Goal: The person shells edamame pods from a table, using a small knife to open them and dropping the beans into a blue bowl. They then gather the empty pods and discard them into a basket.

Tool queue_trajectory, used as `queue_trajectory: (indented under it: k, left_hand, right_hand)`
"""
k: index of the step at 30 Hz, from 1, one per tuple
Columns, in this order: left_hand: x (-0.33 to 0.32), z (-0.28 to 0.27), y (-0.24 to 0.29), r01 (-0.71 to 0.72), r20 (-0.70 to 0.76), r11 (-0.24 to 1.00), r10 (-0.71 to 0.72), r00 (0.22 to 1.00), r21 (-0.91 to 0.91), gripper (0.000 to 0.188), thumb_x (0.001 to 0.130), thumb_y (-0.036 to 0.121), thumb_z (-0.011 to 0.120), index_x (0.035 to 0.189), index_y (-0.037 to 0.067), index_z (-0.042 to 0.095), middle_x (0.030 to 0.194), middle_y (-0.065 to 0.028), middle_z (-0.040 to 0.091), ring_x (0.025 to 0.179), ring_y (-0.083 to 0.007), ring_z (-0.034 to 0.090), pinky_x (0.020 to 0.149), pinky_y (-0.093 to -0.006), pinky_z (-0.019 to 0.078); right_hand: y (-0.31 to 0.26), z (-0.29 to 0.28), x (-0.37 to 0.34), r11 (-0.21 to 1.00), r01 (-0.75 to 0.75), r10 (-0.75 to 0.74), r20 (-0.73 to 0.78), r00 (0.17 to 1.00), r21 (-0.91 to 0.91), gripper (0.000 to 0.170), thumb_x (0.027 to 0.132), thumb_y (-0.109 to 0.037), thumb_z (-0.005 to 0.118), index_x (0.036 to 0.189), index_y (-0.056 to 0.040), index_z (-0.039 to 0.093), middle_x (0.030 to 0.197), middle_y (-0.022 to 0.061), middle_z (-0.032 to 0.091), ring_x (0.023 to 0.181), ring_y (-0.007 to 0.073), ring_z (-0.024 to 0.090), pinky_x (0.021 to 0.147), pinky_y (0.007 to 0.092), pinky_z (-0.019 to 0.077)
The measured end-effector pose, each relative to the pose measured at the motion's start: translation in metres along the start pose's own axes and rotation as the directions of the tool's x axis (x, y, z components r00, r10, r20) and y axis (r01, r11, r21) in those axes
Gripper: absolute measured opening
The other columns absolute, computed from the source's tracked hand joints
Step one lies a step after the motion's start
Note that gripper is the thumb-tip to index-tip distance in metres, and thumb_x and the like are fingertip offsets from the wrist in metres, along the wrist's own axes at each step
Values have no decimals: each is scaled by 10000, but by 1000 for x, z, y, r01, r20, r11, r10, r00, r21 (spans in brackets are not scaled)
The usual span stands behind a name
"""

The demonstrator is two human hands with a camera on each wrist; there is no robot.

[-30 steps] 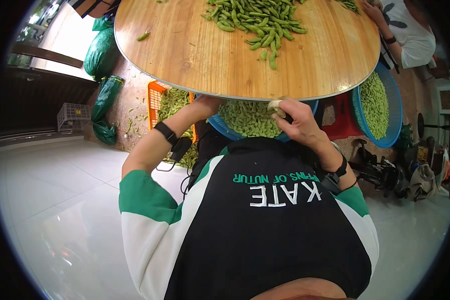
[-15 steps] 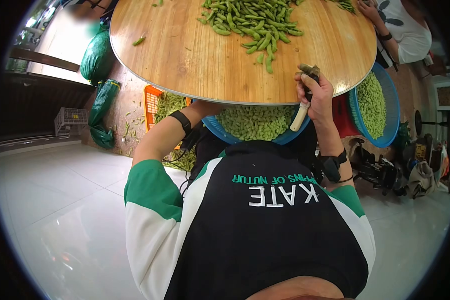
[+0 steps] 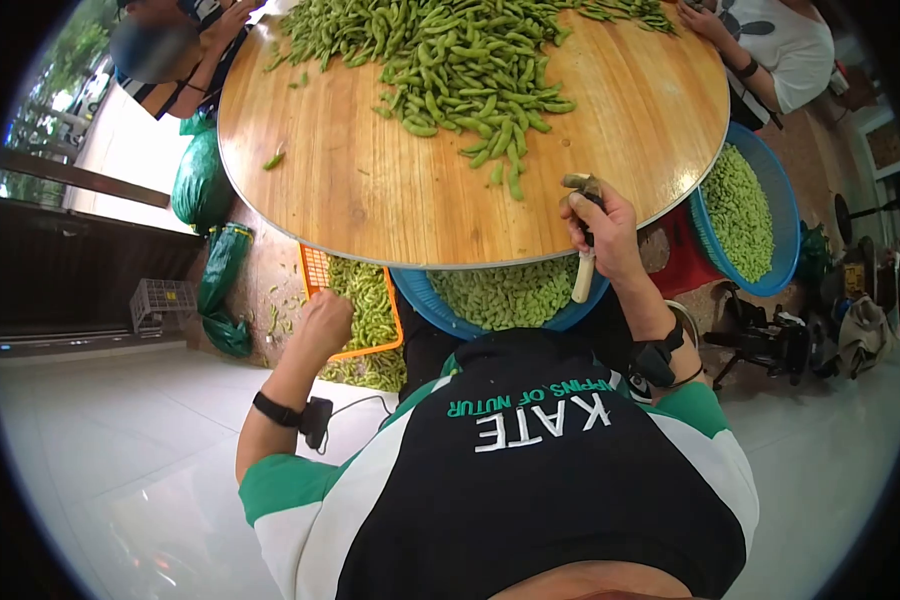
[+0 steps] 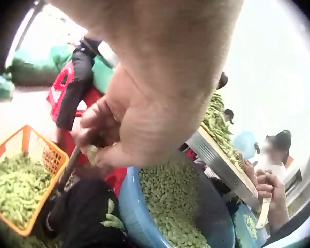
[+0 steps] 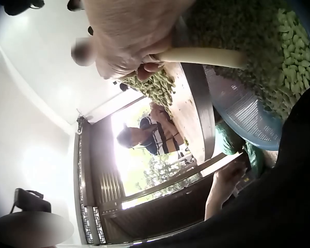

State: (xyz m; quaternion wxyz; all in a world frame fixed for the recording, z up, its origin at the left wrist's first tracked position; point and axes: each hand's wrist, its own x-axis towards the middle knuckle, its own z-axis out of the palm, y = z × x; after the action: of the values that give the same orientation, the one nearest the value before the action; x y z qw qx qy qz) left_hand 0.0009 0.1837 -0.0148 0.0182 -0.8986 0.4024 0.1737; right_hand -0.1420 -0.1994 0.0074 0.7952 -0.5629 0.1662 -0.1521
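My left hand point(image 3: 327, 320) is over the near part of the orange basket point(image 3: 311, 270) of green pods point(image 3: 365, 310). Its fingers are curled, and a small pale-green pod point(image 4: 92, 155) shows between its fingertips in the left wrist view. My right hand point(image 3: 612, 232), raised at the near edge of the round wooden table point(image 3: 370, 200), grips a tool with a cream handle point(image 3: 583, 280) pointing down towards me. Part of the tool is black; the rest is hidden in the fist. Greyish material point(image 3: 578, 182) shows at the fingertips. Below lies a blue basket point(image 3: 425, 300) of pale-green pods.
A large heap of green pods point(image 3: 460, 70) covers the far part of the table. Another blue basket point(image 3: 785, 220) stands at right by a red stool point(image 3: 680, 245). Two other people point(image 3: 780, 60) sit across the table. Green sacks point(image 3: 225, 275) lie at left.
My left hand has come out from under the table edge and moved left to the orange basket. The right hand has risen from the edge, bringing the cream-handled tool into view. The view has tilted up.
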Motion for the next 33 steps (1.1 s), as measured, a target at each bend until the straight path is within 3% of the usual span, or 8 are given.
queue_trajectory:
  k: [3,7,13,19,21,24,25,33]
  left_hand:
    - [5,-73,42,-40,136,996,50,990,-77,144,794,132,614,797,-12,613,765,-219,593,770,-384,606,698,-462,478]
    - [82,-108,88,-398,-515,878,221,828,-265,111,837,111,571,897,18,583,814,-188,572,805,-389,565,697,-455,459]
    - [209,-98,102,-504,-745,860,388,543,81,199,761,16,598,956,18,564,937,-169,524,915,-360,525,740,-419,460]
    - [210,-97,103,-528,-783,843,263,564,-97,188,782,5,619,969,7,595,914,-142,565,848,-292,553,702,-382,469]
    - [195,-93,111,-467,-488,337,24,872,-818,131,840,64,636,958,11,615,801,-59,603,689,-157,561,576,-295,450]
    - [162,-100,132,-312,-311,150,32,950,-938,121,884,97,622,966,10,624,705,4,593,557,-52,499,466,-212,378]
    - [151,-94,138,-172,-183,-100,107,977,-980,123,884,84,617,977,5,630,713,-6,594,523,-35,475,426,-177,333]
    - [123,-82,148,-117,-125,-61,163,979,-991,117,887,86,618,965,0,622,675,-10,577,508,-31,457,424,-175,317]
  right_hand:
    - [0,1,-2,1000,-14,13,63,998,12,276,936,-96,484,1186,20,491,810,65,574,527,52,457,431,187,368]
    - [7,0,0,1000,29,-30,90,995,7,309,972,-134,438,1245,4,475,852,66,579,560,52,459,452,181,379]
    - [4,0,-5,999,49,-49,60,997,8,308,969,-133,461,1245,4,463,835,52,576,541,37,448,446,178,383]
    - [-1,2,-3,999,15,-17,84,996,29,365,970,-130,459,1308,4,429,818,50,575,524,46,448,433,184,368]
    - [-2,6,-2,999,-9,4,107,994,39,386,971,-123,449,1334,6,413,819,54,575,526,55,452,426,182,357]
    - [-5,20,-2,977,-119,75,234,969,177,386,967,-132,461,1328,-6,408,806,52,569,525,64,445,415,183,337]
    - [-8,24,-2,964,-145,80,276,958,223,377,966,-139,465,1319,-17,412,804,52,563,524,67,440,412,183,330]
    - [0,28,-8,831,-380,183,447,876,406,334,975,-161,456,1294,-61,430,796,69,533,498,67,396,404,183,329]
